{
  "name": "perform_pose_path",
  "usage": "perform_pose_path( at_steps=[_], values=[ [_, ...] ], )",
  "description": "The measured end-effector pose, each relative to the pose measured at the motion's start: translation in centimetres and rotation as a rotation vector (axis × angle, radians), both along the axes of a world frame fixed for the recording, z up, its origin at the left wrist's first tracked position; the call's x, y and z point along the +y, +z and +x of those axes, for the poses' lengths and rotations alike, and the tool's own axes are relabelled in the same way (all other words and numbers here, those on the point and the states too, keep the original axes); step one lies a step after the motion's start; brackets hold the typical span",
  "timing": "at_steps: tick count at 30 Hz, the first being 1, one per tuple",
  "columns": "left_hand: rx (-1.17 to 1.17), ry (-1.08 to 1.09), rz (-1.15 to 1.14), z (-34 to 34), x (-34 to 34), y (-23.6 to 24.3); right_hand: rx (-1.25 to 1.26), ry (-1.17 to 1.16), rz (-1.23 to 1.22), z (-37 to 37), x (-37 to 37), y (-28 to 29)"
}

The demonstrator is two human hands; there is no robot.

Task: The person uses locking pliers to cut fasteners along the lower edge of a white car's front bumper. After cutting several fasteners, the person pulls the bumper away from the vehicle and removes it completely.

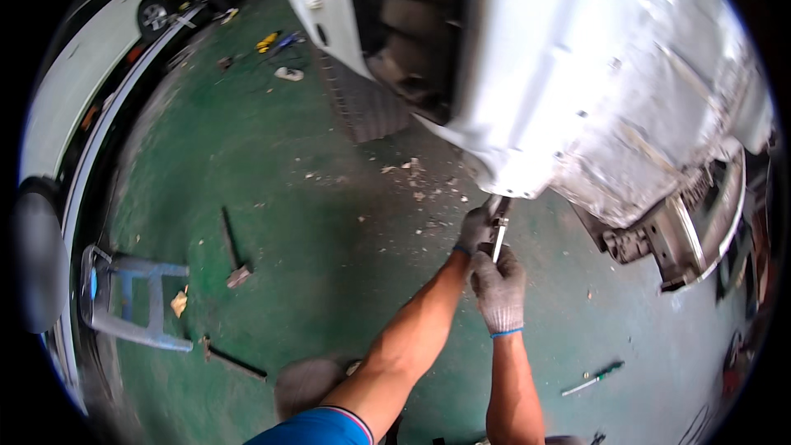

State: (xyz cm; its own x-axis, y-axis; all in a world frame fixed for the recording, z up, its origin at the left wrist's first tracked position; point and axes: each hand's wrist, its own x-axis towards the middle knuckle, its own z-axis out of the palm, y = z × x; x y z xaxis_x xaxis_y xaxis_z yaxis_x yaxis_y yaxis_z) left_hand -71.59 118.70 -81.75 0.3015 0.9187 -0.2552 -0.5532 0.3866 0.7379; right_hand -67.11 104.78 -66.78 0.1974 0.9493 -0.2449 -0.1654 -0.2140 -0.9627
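Note:
Both my hands wear grey knit work gloves and meet at the lower edge of a white car body (527, 74). My right hand (500, 290) is closed round the handle of a silver metal tool (500, 235) that looks like pliers. Just beyond it, my left hand (475, 229) is closed round the same tool nearer its head. The tool's tip meets the panel's bottom corner, where small holes run along the edge. Its jaws are too small and blurred to make out fully.
On the green floor lie two hammers (231, 251) (235, 363), a grey step stool (136, 301) and a green-handled screwdriver (593, 379). A tyre (358, 103) stands behind the wheel arch. Bent metal (680, 239) juts out at right. Another car (91, 74) stands far left.

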Motion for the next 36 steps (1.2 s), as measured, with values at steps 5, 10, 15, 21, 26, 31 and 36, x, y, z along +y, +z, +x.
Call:
perform_pose_path(
  at_steps=[5,10,15,21,26,31,36],
  values=[
    [0.312,-0.175,-0.203,-0.4,-4.5,-5.6,-0.226,0.186,-0.275,6.1,1.0,-1.7],
    [0.425,-0.098,-0.517,-3.6,-9.0,-11.1,-1.106,0.305,-0.511,11.9,-0.7,-7.5],
    [0.486,-0.197,-0.487,-4.7,-10.6,-10.9,-1.202,0.285,-0.587,14.1,-2.9,-15.0],
    [0.332,-0.084,-0.46,-1.0,-12.6,-1.5,-1.324,0.345,-0.625,10.9,-9.6,-12.1],
    [0.378,0.015,-0.51,-3.2,-16.7,6.4,-1.027,0.991,-0.238,9.5,-14.2,-2.8],
    [0.46,0.096,-0.602,-15.3,-25.5,21.4,-0.856,1.166,-0.465,1.7,-15.2,15.6],
    [0.58,0.365,-0.898,-29.5,-36.7,34.2,-0.675,1.097,-0.625,-2.1,-17.9,31.5]
  ],
)
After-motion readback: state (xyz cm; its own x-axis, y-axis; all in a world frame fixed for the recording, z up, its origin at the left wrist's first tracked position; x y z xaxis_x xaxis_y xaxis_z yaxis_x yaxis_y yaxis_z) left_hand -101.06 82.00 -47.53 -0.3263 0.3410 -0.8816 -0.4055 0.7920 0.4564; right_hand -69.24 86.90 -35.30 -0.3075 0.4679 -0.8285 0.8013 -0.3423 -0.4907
